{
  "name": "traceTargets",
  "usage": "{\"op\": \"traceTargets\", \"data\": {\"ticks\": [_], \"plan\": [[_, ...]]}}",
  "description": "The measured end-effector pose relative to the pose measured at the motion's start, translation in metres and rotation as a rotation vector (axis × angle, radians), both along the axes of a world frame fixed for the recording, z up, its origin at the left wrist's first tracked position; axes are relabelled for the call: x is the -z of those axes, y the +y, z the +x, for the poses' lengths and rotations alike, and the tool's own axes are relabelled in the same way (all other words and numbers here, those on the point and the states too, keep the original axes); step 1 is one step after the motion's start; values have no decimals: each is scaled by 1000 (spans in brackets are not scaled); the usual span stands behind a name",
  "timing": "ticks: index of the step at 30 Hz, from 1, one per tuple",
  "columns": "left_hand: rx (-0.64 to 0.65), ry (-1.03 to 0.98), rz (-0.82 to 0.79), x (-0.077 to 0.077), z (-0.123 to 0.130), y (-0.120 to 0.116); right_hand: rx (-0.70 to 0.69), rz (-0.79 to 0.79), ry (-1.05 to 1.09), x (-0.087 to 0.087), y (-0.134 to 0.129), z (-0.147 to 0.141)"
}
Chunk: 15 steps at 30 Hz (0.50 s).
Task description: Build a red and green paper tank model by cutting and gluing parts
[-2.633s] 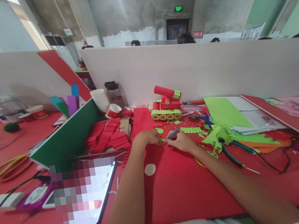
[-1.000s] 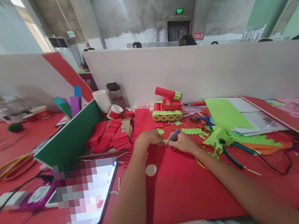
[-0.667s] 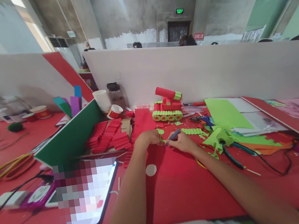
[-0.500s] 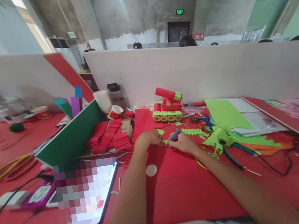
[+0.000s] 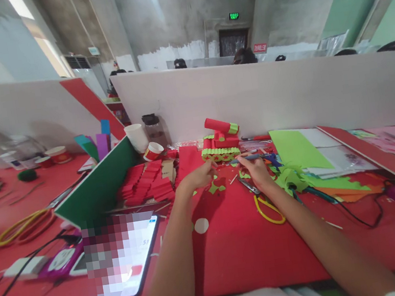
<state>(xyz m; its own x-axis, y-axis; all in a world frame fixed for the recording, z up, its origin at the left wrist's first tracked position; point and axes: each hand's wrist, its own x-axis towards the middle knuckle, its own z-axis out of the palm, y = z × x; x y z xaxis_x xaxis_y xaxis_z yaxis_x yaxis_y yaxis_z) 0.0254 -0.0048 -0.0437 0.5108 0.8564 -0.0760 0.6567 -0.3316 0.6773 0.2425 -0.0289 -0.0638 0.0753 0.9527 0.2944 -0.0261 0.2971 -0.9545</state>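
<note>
My right hand [image 5: 259, 172] is closed around a slim blue-grey pen-like tool [image 5: 250, 158], its tip pointing left. My left hand [image 5: 201, 176] reaches in from the other side with thumb and fingertips together; whatever they pinch is too small to make out. Just beyond both hands stands a red and light-green paper model tank [image 5: 220, 140] with a raised barrel. Light-green paper scraps [image 5: 216, 188] lie below my left fingers. Yellow-handled scissors [image 5: 269, 210] rest on the red tabletop [image 5: 244, 259] beside my right forearm. A pale disc [image 5: 201, 225] lies near my left forearm.
Folded red paper strips [image 5: 146, 180] and a green board [image 5: 95, 183] are at left, with a lit phone [image 5: 139, 255] in front. A glue gun [image 5: 294, 187], black cable and light-green sheets [image 5: 298, 150] occupy the right. A white partition [image 5: 267, 93] stands behind.
My hands have moved apart and away from me, toward the model. The pen-like tool has lifted off the work between them. Green scraps and the scissors now show more fully.
</note>
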Motion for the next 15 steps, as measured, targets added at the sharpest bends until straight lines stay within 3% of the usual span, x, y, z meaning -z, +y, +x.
{"op": "traceTargets", "data": {"ticks": [4, 15], "plan": [[99, -297, -69, 10, 3, 5, -17, -29, 57, 1, 2, 3], [117, -407, -109, 9, 12, 2, -81, -15, -102, 8, 1, 4]]}}
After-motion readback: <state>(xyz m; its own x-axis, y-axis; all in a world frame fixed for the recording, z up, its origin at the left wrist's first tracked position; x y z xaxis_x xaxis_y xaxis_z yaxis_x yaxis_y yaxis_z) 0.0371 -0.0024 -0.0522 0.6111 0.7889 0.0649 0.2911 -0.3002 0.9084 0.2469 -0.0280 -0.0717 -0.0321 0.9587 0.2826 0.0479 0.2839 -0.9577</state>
